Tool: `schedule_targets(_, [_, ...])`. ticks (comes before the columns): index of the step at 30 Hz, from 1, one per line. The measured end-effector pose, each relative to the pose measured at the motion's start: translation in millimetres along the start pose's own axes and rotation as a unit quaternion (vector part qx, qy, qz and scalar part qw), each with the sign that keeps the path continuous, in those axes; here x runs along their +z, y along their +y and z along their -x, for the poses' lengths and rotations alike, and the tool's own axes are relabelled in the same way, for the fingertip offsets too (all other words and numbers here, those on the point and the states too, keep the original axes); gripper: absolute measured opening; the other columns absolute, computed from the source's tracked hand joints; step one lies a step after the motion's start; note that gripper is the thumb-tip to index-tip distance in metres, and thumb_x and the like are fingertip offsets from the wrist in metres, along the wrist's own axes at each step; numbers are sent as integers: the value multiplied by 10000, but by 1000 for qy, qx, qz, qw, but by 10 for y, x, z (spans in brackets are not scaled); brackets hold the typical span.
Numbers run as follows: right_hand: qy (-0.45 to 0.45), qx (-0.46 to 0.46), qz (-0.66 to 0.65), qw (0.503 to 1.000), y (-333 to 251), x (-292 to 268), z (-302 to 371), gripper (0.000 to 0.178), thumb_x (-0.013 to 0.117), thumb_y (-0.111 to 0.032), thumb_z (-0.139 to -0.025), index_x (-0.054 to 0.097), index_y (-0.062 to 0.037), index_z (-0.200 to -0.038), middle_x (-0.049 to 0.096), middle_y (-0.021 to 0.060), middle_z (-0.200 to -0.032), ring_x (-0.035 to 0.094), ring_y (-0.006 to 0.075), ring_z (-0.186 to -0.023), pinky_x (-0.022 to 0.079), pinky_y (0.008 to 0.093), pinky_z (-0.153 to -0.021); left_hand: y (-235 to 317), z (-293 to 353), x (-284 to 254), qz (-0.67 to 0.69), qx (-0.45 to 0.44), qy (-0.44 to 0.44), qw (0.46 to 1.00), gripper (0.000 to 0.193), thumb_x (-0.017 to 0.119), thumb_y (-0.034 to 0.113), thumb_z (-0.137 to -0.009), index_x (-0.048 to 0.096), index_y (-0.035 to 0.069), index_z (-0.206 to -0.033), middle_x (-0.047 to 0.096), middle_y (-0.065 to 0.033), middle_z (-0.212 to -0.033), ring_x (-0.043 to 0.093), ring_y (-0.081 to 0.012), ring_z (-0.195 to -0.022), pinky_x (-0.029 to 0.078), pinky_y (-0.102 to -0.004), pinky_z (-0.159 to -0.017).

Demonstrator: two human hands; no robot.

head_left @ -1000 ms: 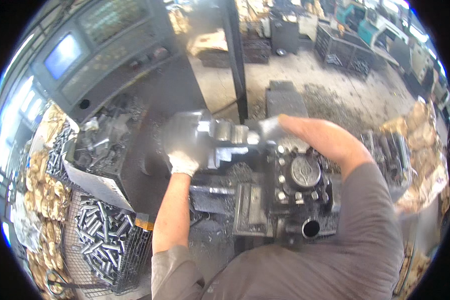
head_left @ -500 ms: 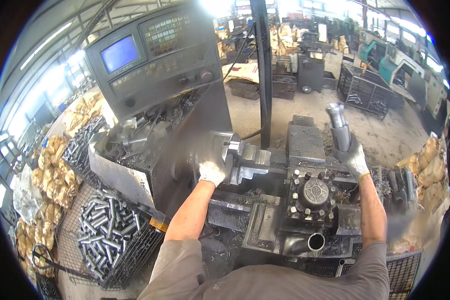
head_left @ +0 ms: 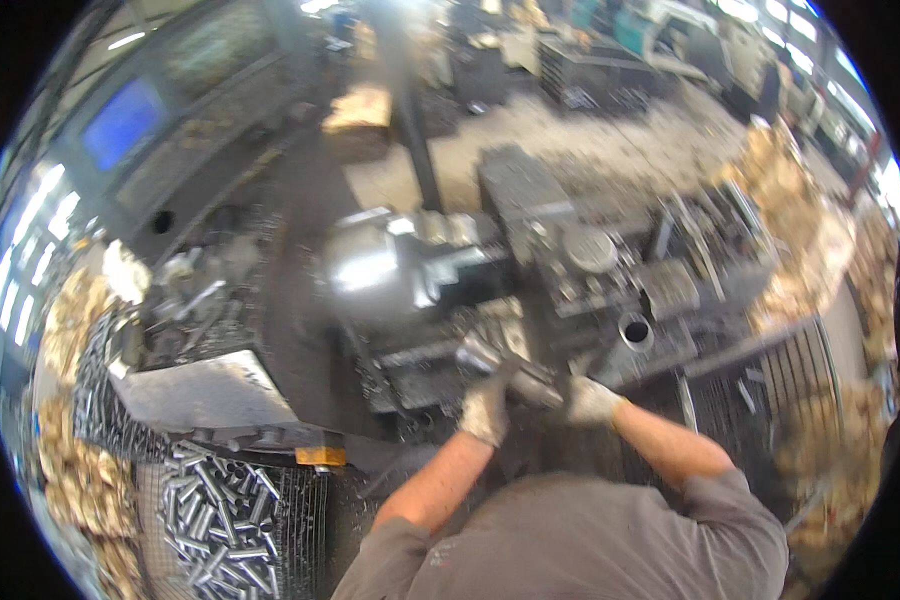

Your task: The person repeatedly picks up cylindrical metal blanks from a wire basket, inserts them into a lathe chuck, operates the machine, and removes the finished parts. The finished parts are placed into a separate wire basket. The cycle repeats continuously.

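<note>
Both my gloved hands are in front of the lathe, low over its bed. Between them is a shiny metal cylinder point(head_left: 536, 384), tilted with its left end farther from me and somewhat blurred. My left hand point(head_left: 486, 408) is closed around its left part, thumb along the near side. At its right end my right hand point(head_left: 590, 401) grips it; the fingertips are partly hidden. Beyond my hands is the lathe chuck point(head_left: 368, 268), smeared and bright, with stepped jaws on its right. Right of the chuck sits the round-topped tool post point(head_left: 590, 250).
A wire basket of short metal tubes point(head_left: 220, 515) stands at lower left. A metal tray of chips point(head_left: 205, 390) juts out left of the chuck. The control panel with a blue screen point(head_left: 123, 122) rises behind. An open pipe end point(head_left: 635, 331) protrudes near my right hand. Brown sacking point(head_left: 785, 230) lies at right.
My left hand has left the chuck and come back toward me. My right hand has swung in from the right with the cylinder, and both hands now meet on it. The view has shifted.
</note>
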State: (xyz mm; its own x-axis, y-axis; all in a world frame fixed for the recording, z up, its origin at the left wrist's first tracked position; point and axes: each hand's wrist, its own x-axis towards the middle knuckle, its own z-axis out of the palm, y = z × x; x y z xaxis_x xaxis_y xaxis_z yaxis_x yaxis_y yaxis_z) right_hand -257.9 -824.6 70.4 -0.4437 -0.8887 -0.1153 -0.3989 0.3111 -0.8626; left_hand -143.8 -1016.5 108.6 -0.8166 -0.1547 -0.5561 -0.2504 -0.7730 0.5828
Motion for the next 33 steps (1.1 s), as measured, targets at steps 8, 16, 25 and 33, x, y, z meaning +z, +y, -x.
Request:
schedule_targets(8, [22,171,35,984,-224,-305,633,546,831,-368,-791,749,1,-1186,787,188,-928,770,277,-872,619,415,-806,-264,-91,-522,105,70,-1,992,446,548,370,-1038,658,3,-1266,725,-132,-1187,697,-296,-1123,578,-458,-972])
schedule_targets(16, [54,558,310,768,771,-1429,3513,680,891,-348,-755,690,-33,-1323,800,206,-1076,793,289,-932,635,424,-818,-290,-183,-845,142,48,-43,988,541,465,444,-1087,659,-37,-1240,750,-214,-1145,739,-374,-1082,604,-474,-981])
schedule_targets(25, [240,139,209,938,-931,-757,331,349,903,-380,-791,780,-127,-996,783,179,-1003,780,365,-820,633,437,-758,-95,307,-684,63,-5,-104,993,596,478,557,-1127,652,6,-1271,751,-183,-1166,748,-297,-1079,621,-485,-926])
schedule_targets(33, [63,126,338,931,-447,319,-376,617,736,-398,-923,589,-27,-1394,746,258,-1106,771,428,-936,625,530,-784,63,294,-722,35,67,-35,997,446,569,432,-1101,664,23,-1251,766,-134,-1004,765,-259,-856,656,-396,-795])
